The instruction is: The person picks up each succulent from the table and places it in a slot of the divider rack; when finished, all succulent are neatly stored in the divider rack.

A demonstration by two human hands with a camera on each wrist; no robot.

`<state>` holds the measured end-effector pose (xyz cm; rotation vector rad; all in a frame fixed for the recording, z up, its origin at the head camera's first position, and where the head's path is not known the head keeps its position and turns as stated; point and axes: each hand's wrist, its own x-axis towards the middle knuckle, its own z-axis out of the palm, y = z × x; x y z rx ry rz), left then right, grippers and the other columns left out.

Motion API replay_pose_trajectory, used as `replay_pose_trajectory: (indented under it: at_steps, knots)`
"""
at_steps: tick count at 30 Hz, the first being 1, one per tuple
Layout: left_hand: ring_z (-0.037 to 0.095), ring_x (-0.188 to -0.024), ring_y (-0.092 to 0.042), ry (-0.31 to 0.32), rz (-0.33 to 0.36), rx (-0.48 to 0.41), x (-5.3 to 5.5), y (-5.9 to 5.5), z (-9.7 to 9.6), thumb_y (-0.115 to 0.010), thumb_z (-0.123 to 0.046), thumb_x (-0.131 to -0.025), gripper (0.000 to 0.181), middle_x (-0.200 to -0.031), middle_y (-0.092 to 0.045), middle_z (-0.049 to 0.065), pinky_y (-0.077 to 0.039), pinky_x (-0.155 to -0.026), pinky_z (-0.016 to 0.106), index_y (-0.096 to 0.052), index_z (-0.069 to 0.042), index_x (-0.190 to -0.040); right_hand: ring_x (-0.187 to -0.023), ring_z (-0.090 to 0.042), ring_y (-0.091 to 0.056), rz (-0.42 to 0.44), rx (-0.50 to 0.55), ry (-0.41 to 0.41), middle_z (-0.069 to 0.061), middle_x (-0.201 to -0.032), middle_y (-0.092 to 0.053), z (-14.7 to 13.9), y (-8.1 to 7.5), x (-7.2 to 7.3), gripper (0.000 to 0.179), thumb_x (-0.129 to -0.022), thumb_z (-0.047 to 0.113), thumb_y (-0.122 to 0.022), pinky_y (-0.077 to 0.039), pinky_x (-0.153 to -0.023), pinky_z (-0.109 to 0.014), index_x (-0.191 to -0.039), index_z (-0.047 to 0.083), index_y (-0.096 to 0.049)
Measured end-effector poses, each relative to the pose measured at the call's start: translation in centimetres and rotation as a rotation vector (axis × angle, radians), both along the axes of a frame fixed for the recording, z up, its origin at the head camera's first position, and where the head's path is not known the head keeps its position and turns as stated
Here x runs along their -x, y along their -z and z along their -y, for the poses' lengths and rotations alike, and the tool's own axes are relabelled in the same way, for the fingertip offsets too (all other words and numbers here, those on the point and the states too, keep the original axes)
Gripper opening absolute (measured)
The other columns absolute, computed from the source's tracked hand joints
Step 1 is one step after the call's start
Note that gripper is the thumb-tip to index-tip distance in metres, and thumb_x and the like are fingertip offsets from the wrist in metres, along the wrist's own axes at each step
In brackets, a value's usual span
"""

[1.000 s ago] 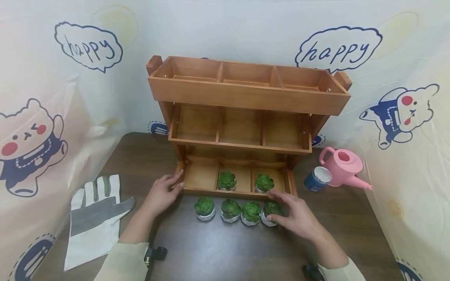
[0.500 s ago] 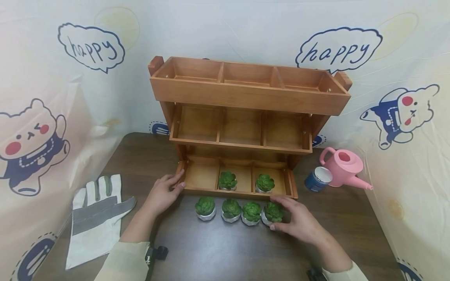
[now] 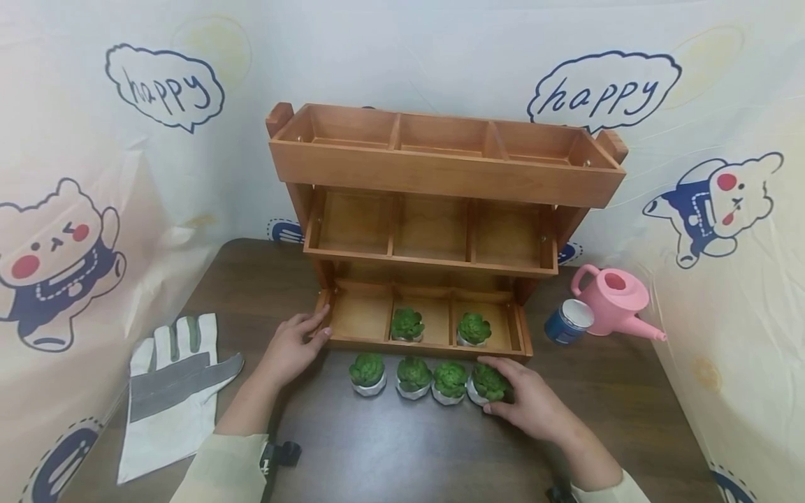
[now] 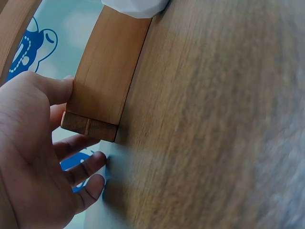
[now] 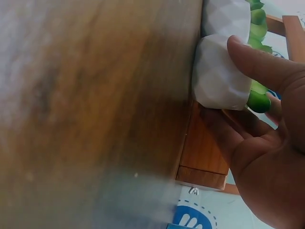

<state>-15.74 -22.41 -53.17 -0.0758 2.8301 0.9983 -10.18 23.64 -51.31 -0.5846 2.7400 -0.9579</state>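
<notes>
In the head view my left hand (image 3: 294, 347) holds the left end of the bottom tier of a wooden plant stand (image 3: 440, 171). The left wrist view shows its thumb on the upper edge of the tier's front board (image 4: 107, 67) and the other fingers curled about the end. My right hand (image 3: 525, 395) grips the rightmost front potted succulent (image 3: 488, 381), its thumb on the faceted white pot (image 5: 221, 76) and fingers on the opposite side. That pot still stands on the table. Several succulents form this front row, including the leftmost one (image 3: 367, 370).
Two succulents sit in the bottom tier, in the middle (image 3: 407, 324) and right (image 3: 474, 328) compartments. A pink watering can (image 3: 619, 300) and a blue can (image 3: 568, 323) stand right of the stand. A white-and-grey glove (image 3: 172, 398) lies on the table's left side.
My right hand has lowered from the bottom tier's front edge and closed its fingers around the rightmost front succulent's pot. My left hand stays on the stand's end.
</notes>
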Motion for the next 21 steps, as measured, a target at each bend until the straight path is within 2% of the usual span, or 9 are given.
replay_pose_trajectory:
  at_steps: [11,21]
  knots:
    - [0.042,-0.137,-0.04,0.002,0.008,0.002,0.1,0.1,0.0,-0.057,-0.053,-0.104,0.06,-0.152,-0.048,0.017,-0.041,-0.104,0.072,-0.04,-0.036,-0.159,-0.125,-0.021,-0.061,-0.028,-0.004,-0.012,0.001,-0.141,-0.063,-0.2,-0.2,-0.1,0.074,-0.08,0.02,-0.091,-0.05,-0.105,-0.051,-0.146,0.024,-0.058]
    - [0.041,-0.134,-0.043,0.004,-0.01,-0.002,0.1,0.1,0.1,-0.059,-0.049,-0.104,0.059,-0.149,-0.051,0.017,-0.043,-0.103,0.07,-0.043,-0.035,-0.158,-0.123,-0.019,-0.063,-0.074,0.007,-0.013,0.002,-0.139,-0.064,-0.4,-1.5,-0.1,0.075,-0.078,0.021,-0.093,-0.052,-0.103,-0.05,-0.145,0.024,-0.059]
